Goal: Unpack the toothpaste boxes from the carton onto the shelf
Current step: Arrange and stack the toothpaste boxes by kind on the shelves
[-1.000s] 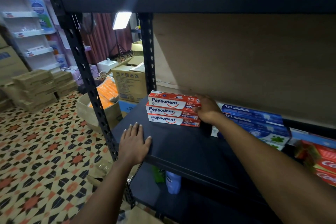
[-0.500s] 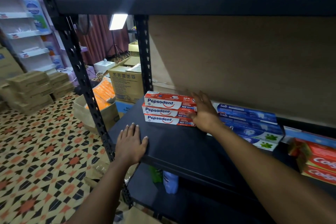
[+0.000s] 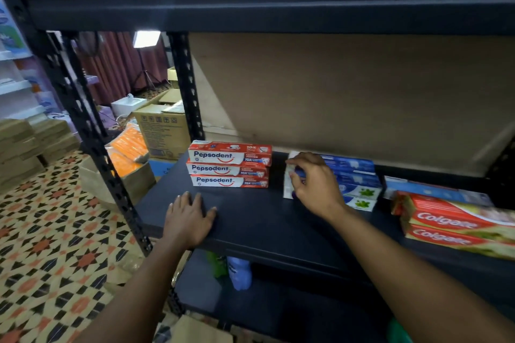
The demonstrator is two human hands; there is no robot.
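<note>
Three red-and-white Pepsodent toothpaste boxes [image 3: 228, 166] lie stacked at the back left of the black shelf [image 3: 264, 220]. To their right stands a stack of blue toothpaste boxes [image 3: 358, 177]. My right hand [image 3: 315, 184] is at the left end of that blue stack, thumb on top and fingers curled round the end of a box. My left hand [image 3: 189, 220] rests flat, fingers straight, on the shelf's front edge. The Pepsodent stack is untouched.
Red Colgate boxes [image 3: 457, 223] lie at the shelf's right. A black upright post [image 3: 92, 142] stands left of the shelf. Behind it on the patterned floor sit an open carton with orange packs [image 3: 125, 172] and a brown carton [image 3: 164, 131]. Bottles [image 3: 239, 273] stand on the lower shelf.
My right hand left the right end of the Pepsodent stack and moved right to the end of the blue stack, fingers now curled. My left hand stayed on the shelf edge.
</note>
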